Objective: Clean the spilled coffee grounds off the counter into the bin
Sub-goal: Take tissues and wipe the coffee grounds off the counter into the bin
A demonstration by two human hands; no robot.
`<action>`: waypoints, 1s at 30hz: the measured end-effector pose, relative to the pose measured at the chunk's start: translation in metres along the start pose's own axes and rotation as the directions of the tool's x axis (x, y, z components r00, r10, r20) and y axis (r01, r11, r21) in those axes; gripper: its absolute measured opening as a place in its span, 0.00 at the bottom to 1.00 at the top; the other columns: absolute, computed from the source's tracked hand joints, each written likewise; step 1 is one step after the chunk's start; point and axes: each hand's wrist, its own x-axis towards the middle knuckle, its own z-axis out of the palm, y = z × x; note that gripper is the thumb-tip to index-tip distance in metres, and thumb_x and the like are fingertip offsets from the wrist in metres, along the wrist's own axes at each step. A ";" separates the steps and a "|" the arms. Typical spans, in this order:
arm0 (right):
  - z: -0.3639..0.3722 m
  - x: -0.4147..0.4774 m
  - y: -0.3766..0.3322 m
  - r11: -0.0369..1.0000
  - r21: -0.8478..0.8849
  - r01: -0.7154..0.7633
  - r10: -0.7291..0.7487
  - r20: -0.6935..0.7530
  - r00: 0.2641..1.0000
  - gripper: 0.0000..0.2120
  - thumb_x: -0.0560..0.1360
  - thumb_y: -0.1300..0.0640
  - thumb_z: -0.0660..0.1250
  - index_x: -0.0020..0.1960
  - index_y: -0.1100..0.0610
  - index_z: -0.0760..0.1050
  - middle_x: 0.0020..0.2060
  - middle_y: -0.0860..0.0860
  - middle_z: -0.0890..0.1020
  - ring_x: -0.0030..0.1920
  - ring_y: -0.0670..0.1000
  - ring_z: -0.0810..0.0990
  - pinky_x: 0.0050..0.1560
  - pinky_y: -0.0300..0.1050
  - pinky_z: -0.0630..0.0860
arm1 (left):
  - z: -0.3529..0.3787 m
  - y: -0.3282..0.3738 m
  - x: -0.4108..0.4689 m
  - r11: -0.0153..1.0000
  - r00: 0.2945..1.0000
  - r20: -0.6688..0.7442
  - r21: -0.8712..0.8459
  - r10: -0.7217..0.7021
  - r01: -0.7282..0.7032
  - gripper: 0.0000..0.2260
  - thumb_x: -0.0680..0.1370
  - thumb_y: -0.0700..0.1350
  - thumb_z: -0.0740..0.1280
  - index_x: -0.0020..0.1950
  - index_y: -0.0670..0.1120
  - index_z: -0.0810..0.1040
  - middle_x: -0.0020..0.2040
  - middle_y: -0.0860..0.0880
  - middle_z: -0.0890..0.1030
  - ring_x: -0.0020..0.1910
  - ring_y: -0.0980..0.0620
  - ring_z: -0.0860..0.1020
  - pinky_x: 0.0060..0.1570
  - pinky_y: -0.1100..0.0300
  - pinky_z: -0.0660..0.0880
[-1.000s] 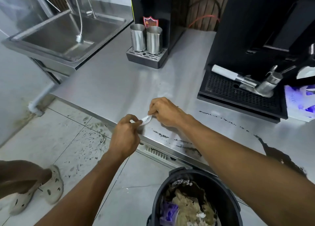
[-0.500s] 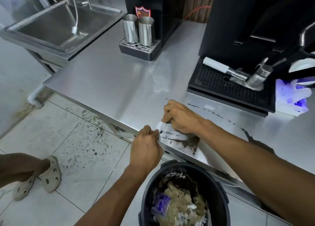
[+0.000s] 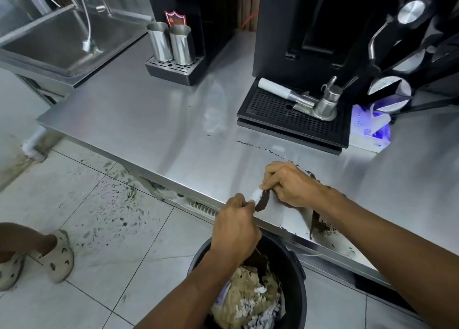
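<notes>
Left hand (image 3: pixel 236 226): my fingers pinched one tissue (image 3: pixel 255 194) end at the counter (image 3: pixel 149 120) edge.
Right hand (image 3: pixel 290 184): fingers curled, pinching the other end.
Grounds (image 3: pixel 263 202): heaped against tissue, above bin (image 3: pixel 294 261).

Grounds (image 3: pixel 263 202) dark brown; tissue (image 3: pixel 255 194) white; counter (image 3: pixel 149 120) silver-grey; bin (image 3: pixel 296 261) black (contents (image 3: pixel 248 294) beige); shoe (image 3: pixel 58 256) cream, dark-spotted.
</notes>
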 end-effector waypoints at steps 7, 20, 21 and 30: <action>-0.016 0.038 -0.024 1.000 -0.018 -0.004 0.004 -0.009 1.000 0.08 0.75 0.62 0.70 0.49 0.52 0.85 0.44 0.42 0.82 0.49 0.42 0.73 0.52 0.36 0.70 | -0.036 -0.028 0.016 0.999 0.992 -0.122 -0.047 -0.013 0.007 0.14 0.71 0.38 0.59 0.49 0.46 0.83 0.34 0.51 0.72 0.34 0.50 0.72 0.31 0.53 0.74; -0.011 0.250 -0.050 0.998 -0.052 -0.030 0.024 -0.098 0.995 0.08 0.74 0.64 0.69 0.47 0.55 0.85 0.45 0.49 0.85 0.48 0.49 0.80 0.52 0.42 0.76 | -0.104 -0.164 0.147 0.996 0.967 -0.239 -0.038 -0.085 0.078 0.14 0.72 0.34 0.65 0.50 0.47 0.85 0.33 0.47 0.75 0.34 0.47 0.72 0.35 0.60 0.63; -0.012 0.264 -0.048 0.997 -0.042 -0.058 0.053 -0.113 0.992 0.08 0.74 0.64 0.69 0.47 0.55 0.85 0.45 0.49 0.85 0.48 0.49 0.80 0.53 0.42 0.77 | -0.110 -0.174 0.163 0.998 0.971 -0.231 -0.036 -0.064 0.057 0.14 0.72 0.34 0.64 0.52 0.46 0.85 0.34 0.46 0.76 0.35 0.46 0.73 0.35 0.59 0.66; -0.007 0.334 -0.014 0.967 0.030 -0.252 0.254 -0.111 0.961 0.12 0.74 0.67 0.67 0.47 0.53 0.85 0.45 0.50 0.84 0.45 0.50 0.80 0.49 0.49 0.81 | -0.109 -0.243 0.263 0.996 0.987 -0.135 0.009 0.085 -0.085 0.16 0.71 0.39 0.57 0.49 0.45 0.83 0.35 0.45 0.76 0.37 0.43 0.74 0.37 0.53 0.72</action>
